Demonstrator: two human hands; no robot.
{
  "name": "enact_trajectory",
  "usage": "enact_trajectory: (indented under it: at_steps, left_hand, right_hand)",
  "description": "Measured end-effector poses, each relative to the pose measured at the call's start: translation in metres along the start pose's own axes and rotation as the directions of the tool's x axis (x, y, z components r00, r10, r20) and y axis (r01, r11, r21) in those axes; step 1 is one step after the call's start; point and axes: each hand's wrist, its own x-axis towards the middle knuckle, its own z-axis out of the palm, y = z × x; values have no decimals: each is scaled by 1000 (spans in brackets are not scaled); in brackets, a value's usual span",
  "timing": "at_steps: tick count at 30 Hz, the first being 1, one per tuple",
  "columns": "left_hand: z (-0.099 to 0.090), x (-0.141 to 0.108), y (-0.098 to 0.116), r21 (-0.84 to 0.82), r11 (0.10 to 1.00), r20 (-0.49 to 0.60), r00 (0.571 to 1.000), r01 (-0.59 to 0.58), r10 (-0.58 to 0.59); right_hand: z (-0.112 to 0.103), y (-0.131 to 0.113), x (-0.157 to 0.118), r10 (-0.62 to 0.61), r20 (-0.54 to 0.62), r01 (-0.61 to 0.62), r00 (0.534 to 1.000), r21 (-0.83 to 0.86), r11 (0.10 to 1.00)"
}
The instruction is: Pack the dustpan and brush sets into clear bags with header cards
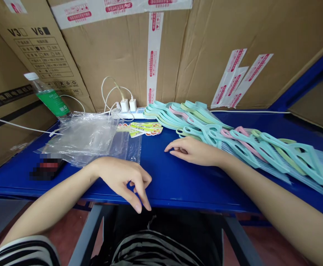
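Blue tabletop (156, 166) lies under both your hands, and neither hand holds anything. Your right hand (191, 151) rests on the surface with fingers loosely curled, the tips near the pastel plastic looped handles (264, 151). These handles lie fanned in overlapping mint, pink and pale green rows across the table's right side, with translucent strands trailing toward you. Your left hand (121, 181) sits near the front edge, fingers hooked downward and closed on nothing. Clear plastic bags (86, 138) lie just beside your left wrist, so mind the loose film there. Beyond them are printed paper strips (145, 129), a blurred dark object (46, 166), and a water bottle (49, 98) leaning at the back. A power strip (122, 114) with white chargers (128, 105) sits against the cardboard cartons (117, 55), its cables looping across the far edge; your striped sleeve (23, 255) shows at lower left
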Motion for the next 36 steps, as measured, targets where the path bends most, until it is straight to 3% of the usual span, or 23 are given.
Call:
enact_trajectory:
  at_steps: [6,10,14,19,23,28,36]
  left_hand:
    - [13,17,-6,199,979,-185,983,45,-7]
    - [22,23,-5,346,938,-113,993,4,38]
    - [22,19,-3,172,985,-102,994,-29,47]
    - [19,17,-10,16,1000,-286,958,-18,22]
    - [18,20,-16,74,996,-444,896,42,-5]
    - [20,22,-22,236,962,-469,883,140,-14]
    - [21,25,-24,440,830,-572,820,341,-34]
  right_hand:
    - [-1,-1,0,23,21,-23,1000,-3,1000]
    - [-2,-1,0,20,29,-20,999,3,1000]
    - [-2,-1,0,11,17,-11,1000,1,1000]
    - [-1,0,0,6,3,-6,1000,4,1000]
    - [0,2,0,-12,-58,12,998,-4,1000]
    - [-1,2,0,22,-77,-26,997,-43,999]
    - [-3,-5,0,115,-56,-121,992,-126,985]
